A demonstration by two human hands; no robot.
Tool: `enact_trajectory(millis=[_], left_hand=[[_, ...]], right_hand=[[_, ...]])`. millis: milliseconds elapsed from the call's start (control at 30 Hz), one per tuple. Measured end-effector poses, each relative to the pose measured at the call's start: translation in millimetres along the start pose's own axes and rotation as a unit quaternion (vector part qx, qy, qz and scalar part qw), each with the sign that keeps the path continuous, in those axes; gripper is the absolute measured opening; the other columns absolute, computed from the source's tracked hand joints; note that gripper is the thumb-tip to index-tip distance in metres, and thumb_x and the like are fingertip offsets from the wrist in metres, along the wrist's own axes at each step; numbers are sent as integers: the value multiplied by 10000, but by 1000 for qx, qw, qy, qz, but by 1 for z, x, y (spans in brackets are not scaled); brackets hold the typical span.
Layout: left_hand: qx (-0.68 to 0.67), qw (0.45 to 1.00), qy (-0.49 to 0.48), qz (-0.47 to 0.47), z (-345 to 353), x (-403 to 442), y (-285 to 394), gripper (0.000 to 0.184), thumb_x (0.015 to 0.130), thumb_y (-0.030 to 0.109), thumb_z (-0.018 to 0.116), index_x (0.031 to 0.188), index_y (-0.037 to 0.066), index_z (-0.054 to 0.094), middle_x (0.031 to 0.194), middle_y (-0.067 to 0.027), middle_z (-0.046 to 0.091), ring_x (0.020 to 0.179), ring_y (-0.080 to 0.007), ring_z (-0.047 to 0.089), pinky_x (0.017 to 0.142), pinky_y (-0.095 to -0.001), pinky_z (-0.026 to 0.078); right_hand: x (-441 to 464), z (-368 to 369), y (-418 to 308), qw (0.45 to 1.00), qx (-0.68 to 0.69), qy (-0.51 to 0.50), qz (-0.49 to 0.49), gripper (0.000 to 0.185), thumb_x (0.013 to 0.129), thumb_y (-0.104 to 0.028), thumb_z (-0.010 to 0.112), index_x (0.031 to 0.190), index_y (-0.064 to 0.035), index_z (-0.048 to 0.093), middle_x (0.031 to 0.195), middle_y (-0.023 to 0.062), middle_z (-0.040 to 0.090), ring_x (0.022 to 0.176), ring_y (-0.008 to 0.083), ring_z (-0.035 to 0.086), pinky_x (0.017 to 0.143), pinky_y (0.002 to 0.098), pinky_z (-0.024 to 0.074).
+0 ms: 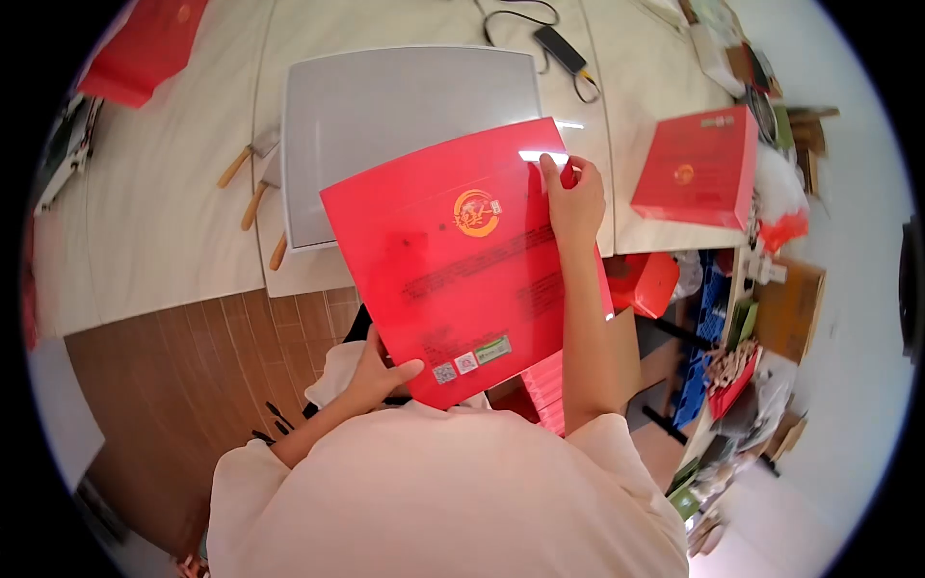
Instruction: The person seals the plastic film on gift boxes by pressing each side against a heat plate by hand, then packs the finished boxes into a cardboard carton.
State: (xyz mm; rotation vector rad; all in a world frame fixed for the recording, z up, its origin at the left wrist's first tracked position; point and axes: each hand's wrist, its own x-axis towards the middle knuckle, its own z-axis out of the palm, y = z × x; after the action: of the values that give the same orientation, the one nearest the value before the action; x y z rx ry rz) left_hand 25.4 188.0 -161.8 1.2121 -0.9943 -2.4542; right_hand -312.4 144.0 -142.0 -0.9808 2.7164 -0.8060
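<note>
A large red gift box point(453, 279), with a gold round emblem and dark print on its face, is held tilted in front of my body. Its depth is hidden from this angle. My left hand point(381, 374) grips the lower left corner, thumb on the face and fingers behind the edge. At the upper right corner, my right hand point(576, 197) is closed on the edge, with the thumb against the shiny face. Behind the box, a grey flat-topped board or machine point(414, 96) lies on the table, partly covered by it.
Wooden-handled tools point(252, 207) lie left of the grey surface. A similar red box point(696, 166) sits on the table point(626, 58) at right; another red item point(145, 48) is far left. A black device point(561, 50) with cables lies at the back. Below right are a red container point(644, 284) and cartons point(790, 308).
</note>
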Motion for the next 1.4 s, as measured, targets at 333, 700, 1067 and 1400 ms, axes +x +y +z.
enact_trajectory(millis=[333,700,1067,1400], left_hand=[[12,1000,5,-7,-41,17,4,800,746,292,765,1353,54,301,1257,-102,474,1182,-204,466,1000,-363,375],[-103,981,165,-2,-55,52,25,665,824,336,701,1264,-48,382,1196,-115,530,1118,-160,508,957,-298,407],[-49,982,181,-24,-51,66,18,794,849,616,534,1221,-79,438,1139,-140,551,1063,-168,517,946,-285,379],[-48,980,192,-40,-65,18,4,739,853,579,564,1199,-67,466,1114,-130,565,1014,-156,544,888,-275,432]], right_hand=[[1,46,-15,966,-195,-33,-166,716,882,-528,505,1433,-115,309,1299,273,373,1066,407,468,871,493,396],[44,76,-42,972,-187,-104,-100,787,886,-618,401,1476,-143,189,1389,304,264,1156,466,404,928,550,353],[72,84,-59,972,-166,-136,-97,792,866,-651,404,1474,-188,196,1381,285,286,1186,470,385,946,578,333],[7,71,-37,978,-161,-119,-63,797,873,-635,414,1469,-150,203,1281,326,341,1136,457,397,932,544,331]])
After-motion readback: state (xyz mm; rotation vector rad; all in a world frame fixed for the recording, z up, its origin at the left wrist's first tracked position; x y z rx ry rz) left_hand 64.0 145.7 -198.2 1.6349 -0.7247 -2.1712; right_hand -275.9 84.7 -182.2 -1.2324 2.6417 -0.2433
